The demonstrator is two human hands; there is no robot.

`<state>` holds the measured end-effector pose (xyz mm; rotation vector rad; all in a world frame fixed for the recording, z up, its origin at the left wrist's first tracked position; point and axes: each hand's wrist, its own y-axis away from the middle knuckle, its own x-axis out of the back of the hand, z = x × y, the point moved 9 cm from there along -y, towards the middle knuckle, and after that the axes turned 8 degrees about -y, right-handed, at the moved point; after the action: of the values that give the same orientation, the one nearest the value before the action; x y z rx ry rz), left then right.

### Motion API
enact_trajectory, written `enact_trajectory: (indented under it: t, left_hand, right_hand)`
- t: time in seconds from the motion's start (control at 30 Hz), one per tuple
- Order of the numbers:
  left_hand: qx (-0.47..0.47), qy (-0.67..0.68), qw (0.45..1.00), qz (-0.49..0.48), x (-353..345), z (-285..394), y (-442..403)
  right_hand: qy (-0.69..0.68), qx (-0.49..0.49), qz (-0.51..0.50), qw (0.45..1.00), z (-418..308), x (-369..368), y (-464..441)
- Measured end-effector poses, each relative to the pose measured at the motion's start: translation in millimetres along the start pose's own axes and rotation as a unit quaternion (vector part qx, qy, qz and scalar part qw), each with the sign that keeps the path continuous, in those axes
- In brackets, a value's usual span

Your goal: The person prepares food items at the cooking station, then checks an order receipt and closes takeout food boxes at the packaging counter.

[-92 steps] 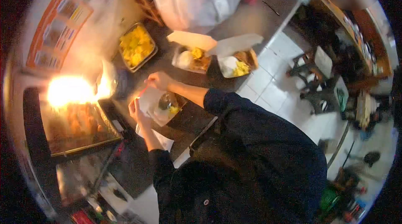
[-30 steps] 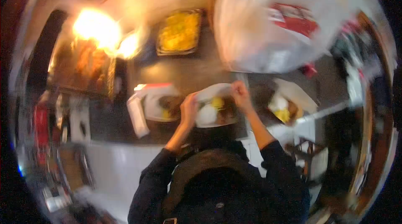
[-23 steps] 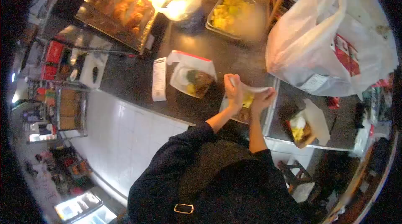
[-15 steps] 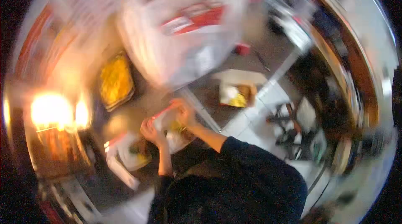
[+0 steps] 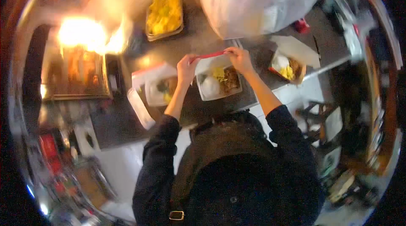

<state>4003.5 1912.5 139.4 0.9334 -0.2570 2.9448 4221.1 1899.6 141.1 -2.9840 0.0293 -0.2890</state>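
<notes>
My left hand (image 5: 186, 66) and my right hand (image 5: 239, 59) pinch the two ends of the red-edged lid (image 5: 211, 55) of the middle food box. That box (image 5: 219, 97) stands open on the dark counter, with white rice, yellow pieces and brown food inside. Left of it lies another open box (image 5: 158, 99) with a white and green filling, partly behind my left forearm. A third open box (image 5: 289, 66), holding something white, yellow pieces and brown food, sits to the right near the counter edge.
A tray of yellow food (image 5: 165, 14) is at the back. Flames rise over a grill (image 5: 82, 74) at the left. A large white plastic bag (image 5: 258, 6) stands behind the boxes. A paper slip (image 5: 141, 108) lies front left; stools (image 5: 323, 120) are right.
The camera view has turned, so the counter and grill appear shifted. Both hands stay at the middle box, now farther apart along its lid edge, with the food inside more visible.
</notes>
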Motion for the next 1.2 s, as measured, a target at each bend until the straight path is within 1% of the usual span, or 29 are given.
enact_trajectory:
  t: [0.07, 0.13, 0.17, 0.2, 0.23, 0.27, 0.3, 0.33, 0.37, 0.4, 0.43, 0.47, 0.5, 0.53, 0.57, 0.6, 0.63, 0.67, 0.7, 0.77, 0.83, 0.9, 0.97, 1.0, 1.03, 1.07, 1.13, 1.17, 1.2]
  left_hand:
    - [-0.092, 0.121, 0.987, 0.042, 13, 45, 28]
    - [0.004, 0.182, 0.98, -0.076, -2, 35, 60]
    - [-0.136, 0.037, 0.984, -0.108, -17, 42, 82]
    - [-0.276, -0.126, 0.944, -0.126, -27, 39, 103]
    - [-0.243, -0.089, 0.954, -0.148, -27, 43, 113]
    - [-0.195, -0.066, 0.966, -0.159, -31, 43, 134]
    - [-0.111, -0.034, 0.98, -0.16, -30, 37, 152]
    - [-0.023, 0.017, 0.988, -0.15, -32, 15, 161]
    - [-0.005, 0.002, 0.991, -0.134, -40, 5, 158]
    - [-0.038, -0.125, 0.983, -0.132, -30, 19, 143]
    - [-0.078, -0.134, 0.985, -0.069, -18, 31, 130]
    - [-0.103, -0.055, 0.993, 0.003, -6, 77, 113]
    - [-0.103, 0.008, 0.995, -0.008, -3, 83, 96]
    - [-0.119, 0.047, 0.992, -0.001, 7, 113, 82]
    - [-0.184, -0.099, 0.978, 0.005, -8, 159, 62]
    - [-0.162, -0.11, 0.98, -0.034, -24, 160, 43]
    - [-0.175, -0.236, 0.956, -0.008, -39, 178, 34]
    - [-0.143, -0.253, 0.956, -0.049, -52, 195, 25]
    - [-0.161, -0.245, 0.955, -0.042, -62, 213, 18]
    - [-0.199, -0.147, 0.965, -0.09, -129, 243, -8]
    - [-0.21, 0.018, 0.961, -0.179, -198, 268, -25]
    - [-0.246, 0.058, 0.942, -0.222, -284, 276, -27]
    - [-0.24, 0.024, 0.942, -0.235, -307, 250, -58]
    - [-0.224, 0.01, 0.943, -0.247, -319, 256, -69]
    - [-0.248, -0.068, 0.949, -0.181, -318, 261, -84]
    - [-0.238, -0.081, 0.945, -0.21, -331, 260, -90]
    - [-0.218, -0.081, 0.932, -0.279, -355, 249, -95]
    - [-0.206, -0.082, 0.924, -0.31, -373, 241, -94]
    - [-0.187, 0.006, 0.922, -0.339, -382, 250, -82]
  right_hand:
    - [-0.104, -0.029, -0.073, 0.992, -47, 6, 21]
    - [0.01, 0.061, -0.179, 0.982, -18, 11, 37]
    - [0.025, 0.055, -0.208, 0.976, -26, 20, 55]
    - [-0.004, 0.029, -0.205, 0.978, -16, 27, 70]
    - [0.108, 0.1, -0.229, 0.962, -14, 24, 84]
    - [0.12, 0.084, -0.197, 0.969, 19, 20, 103]
    - [0.021, 0.063, -0.182, 0.981, 3, 14, 114]
    - [0.016, 0.032, -0.199, 0.979, 0, 11, 124]
    - [-0.001, 0.035, -0.199, 0.979, 10, 6, 123]
    - [0.007, 0.028, -0.19, 0.981, 9, 14, 124]
    - [0.011, 0.026, -0.139, 0.99, -11, 27, 118]
    - [0.026, 0.021, -0.081, 0.996, -24, 61, 113]
    - [0.146, 0.034, 0.061, 0.987, -13, 125, 130]
    - [0.248, 0.066, 0.191, 0.947, 7, 173, 147]
    - [0.254, 0.107, 0.271, 0.922, -22, 204, 146]
    - [0.258, 0.145, 0.349, 0.889, -55, 232, 147]
    - [0.191, 0.128, 0.361, 0.904, -42, 253, 146]
    - [0.12, 0.114, 0.376, 0.912, -28, 274, 145]
    - [0.05, 0.102, 0.392, 0.913, -13, 295, 143]
    - [0.212, 0.076, 0.385, 0.895, 0, 337, 138]
    - [0.429, 0.023, 0.366, 0.825, 37, 385, 141]
    - [0.498, -0.072, 0.311, 0.807, 36, 422, 140]
    - [0.409, -0.223, 0.173, 0.868, 45, 410, 112]
    - [0.155, -0.131, 0.19, 0.961, 79, 422, 113]
    - [0.063, -0.099, 0.209, 0.971, 79, 411, 104]
    - [-0.012, -0.074, 0.238, 0.968, 77, 409, 108]
    - [-0.07, -0.041, 0.352, 0.932, 115, 422, 126]
    - [-0.12, -0.012, 0.372, 0.92, 106, 414, 121]
    - [-0.178, 0.025, 0.379, 0.908, 84, 402, 117]
